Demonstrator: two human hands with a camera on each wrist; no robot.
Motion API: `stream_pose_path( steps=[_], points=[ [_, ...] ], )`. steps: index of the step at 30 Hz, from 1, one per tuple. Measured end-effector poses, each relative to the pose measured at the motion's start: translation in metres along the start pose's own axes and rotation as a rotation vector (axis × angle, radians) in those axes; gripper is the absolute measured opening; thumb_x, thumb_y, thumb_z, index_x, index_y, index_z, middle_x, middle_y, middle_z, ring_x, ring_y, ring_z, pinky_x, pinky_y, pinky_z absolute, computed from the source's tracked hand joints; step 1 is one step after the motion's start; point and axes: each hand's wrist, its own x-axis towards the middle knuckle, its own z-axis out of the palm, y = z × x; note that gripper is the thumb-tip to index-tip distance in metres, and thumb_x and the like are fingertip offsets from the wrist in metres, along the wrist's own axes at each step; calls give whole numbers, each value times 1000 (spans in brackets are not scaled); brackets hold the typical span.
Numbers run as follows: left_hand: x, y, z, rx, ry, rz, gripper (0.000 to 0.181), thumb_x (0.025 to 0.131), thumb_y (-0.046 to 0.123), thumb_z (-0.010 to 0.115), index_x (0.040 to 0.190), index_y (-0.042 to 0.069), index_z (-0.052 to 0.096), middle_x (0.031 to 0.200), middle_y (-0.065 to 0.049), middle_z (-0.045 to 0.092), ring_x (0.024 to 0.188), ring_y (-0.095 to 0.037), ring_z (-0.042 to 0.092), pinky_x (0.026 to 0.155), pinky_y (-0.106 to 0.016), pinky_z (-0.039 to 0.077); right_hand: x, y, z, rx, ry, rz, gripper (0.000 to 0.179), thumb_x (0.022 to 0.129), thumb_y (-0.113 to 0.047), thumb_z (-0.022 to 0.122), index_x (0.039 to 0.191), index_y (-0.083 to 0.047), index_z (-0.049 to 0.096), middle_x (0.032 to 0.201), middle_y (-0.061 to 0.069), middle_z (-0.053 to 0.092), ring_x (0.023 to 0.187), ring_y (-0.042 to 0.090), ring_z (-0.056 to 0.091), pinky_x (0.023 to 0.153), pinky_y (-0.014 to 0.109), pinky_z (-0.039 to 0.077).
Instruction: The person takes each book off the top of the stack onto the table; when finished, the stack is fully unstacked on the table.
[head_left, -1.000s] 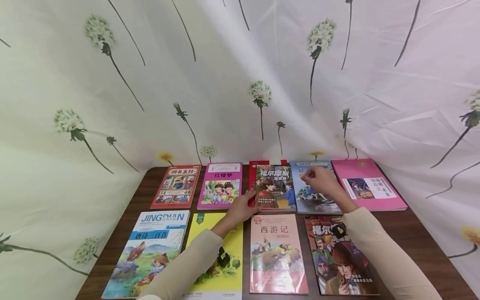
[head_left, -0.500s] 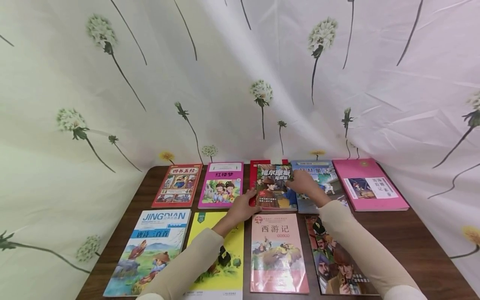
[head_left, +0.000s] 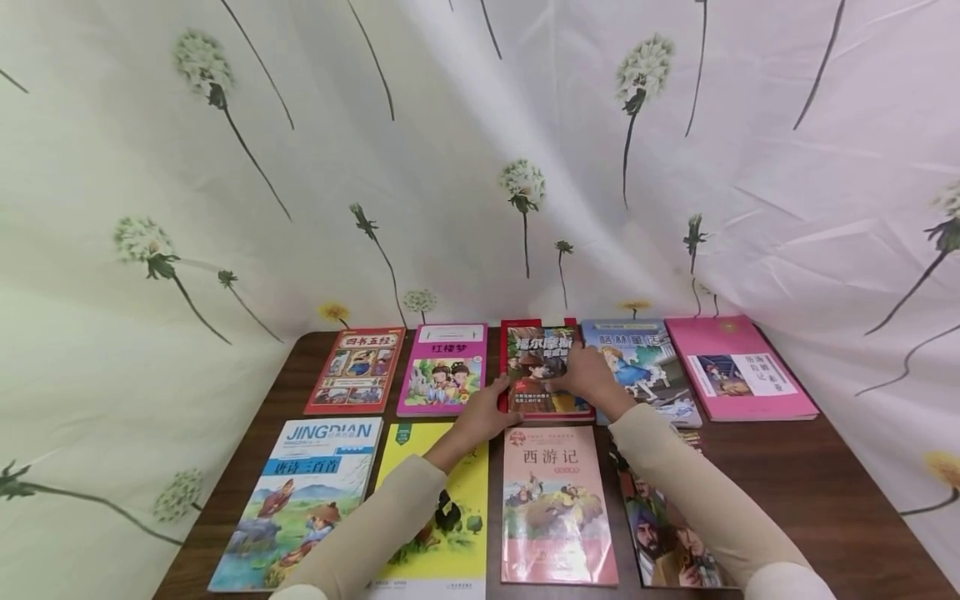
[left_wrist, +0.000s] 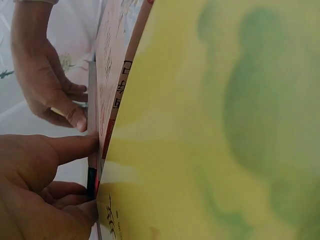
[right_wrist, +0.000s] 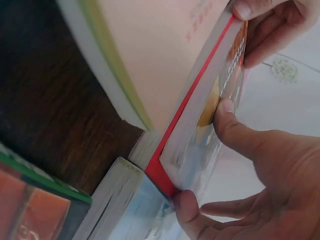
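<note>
A dark Sherlock Holmes book [head_left: 534, 392] lies flat on a slightly larger red book [head_left: 517, 323], mid back row. My left hand [head_left: 480, 415] holds the pair's lower left corner, thumb at the bottom edge and fingers along the left side. From the right, my right hand [head_left: 592, 375] lays its thumb on the dark cover, its fingers at the right edge. In the right wrist view, a fingertip of the right hand [right_wrist: 265, 170] meets the edge where the red cover [right_wrist: 159, 172] shows. The left wrist view shows the left hand [left_wrist: 35, 175] at the book edges.
Also in the back row are an orange-red book [head_left: 356, 371], a magenta book [head_left: 442, 371], a blue book [head_left: 641, 371] and a pink book [head_left: 738, 367]. In front lie a blue-white book [head_left: 292, 508], a yellow book [head_left: 468, 542], a salmon book [head_left: 558, 508] and another dark book [head_left: 648, 533].
My right hand has moved left from above the blue book to the dark book's right side. The dark book has slid slightly left over the red one. My left hand has stayed in place.
</note>
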Motion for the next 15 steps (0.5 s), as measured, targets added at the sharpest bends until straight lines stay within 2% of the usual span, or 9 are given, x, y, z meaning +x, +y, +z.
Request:
stream_pose_path(
  steps=[2, 4, 6, 8, 9, 12, 14, 15],
  points=[
    [1, 0, 0, -4, -2, 2, 81, 99, 20, 78, 166, 3, 35, 172, -23, 32, 155, -43, 40, 116, -55, 49, 4, 2, 1, 32, 11, 27, 82, 83, -43, 93, 131, 13, 56, 110, 27, 68, 93, 34, 66, 79, 46, 57],
    [1, 1, -1, -6, -6, 2, 81, 99, 19, 78, 166, 3, 35, 172, -22, 32, 157, -41, 38, 118, -55, 48, 9, 5, 1, 70, 9, 46, 62, 80, -41, 95, 107, 4, 63, 87, 15, 64, 77, 25, 57, 68, 39, 50],
    [0, 1, -1, -1, -5, 1, 81, 99, 19, 78, 166, 2, 35, 172, -22, 32, 159, -40, 33, 120, -55, 45, 13, 8, 1, 115, -10, 54, 50, 80, -38, 96, 80, -6, 57, 67, 3, 49, 64, 19, 44, 60, 35, 39],
    [-1, 1, -1, 1, -7, 3, 81, 99, 18, 78, 165, 2, 35, 172, -22, 32, 160, -39, 32, 121, -55, 44, 17, 11, -1, 171, -38, 61, 55, 81, -33, 95, 64, -13, 46, 59, -3, 34, 58, 15, 32, 56, 32, 32],
    [-1, 1, -1, 1, -6, 5, 81, 99, 18, 78, 165, 1, 36, 172, -22, 32, 160, -40, 31, 121, -56, 44, 18, 13, -2, 211, -51, 70, 58, 82, -29, 94, 61, -15, 41, 58, -4, 29, 57, 14, 27, 56, 32, 30],
    [-1, 2, -1, 2, -4, 3, 81, 99, 18, 78, 165, 2, 36, 172, -22, 32, 160, -40, 31, 120, -56, 45, 18, 13, -4, 284, -69, 90, 48, 84, -23, 91, 65, -12, 50, 65, -2, 34, 59, 15, 29, 58, 33, 33],
    [-2, 2, 0, 3, -4, -1, 81, 99, 18, 78, 165, 3, 36, 172, -22, 32, 160, -40, 32, 119, -56, 46, 14, 12, -6, 296, -72, 101, 34, 86, -22, 90, 83, -2, 62, 77, 7, 50, 66, 20, 43, 64, 37, 43],
    [-2, 2, 0, 4, -2, 1, 81, 99, 18, 78, 165, 2, 36, 172, -22, 32, 160, -40, 32, 119, -56, 46, 13, 10, -7, 302, -73, 105, 37, 86, -21, 89, 98, 3, 64, 87, 13, 58, 73, 24, 50, 69, 40, 48]
  ],
)
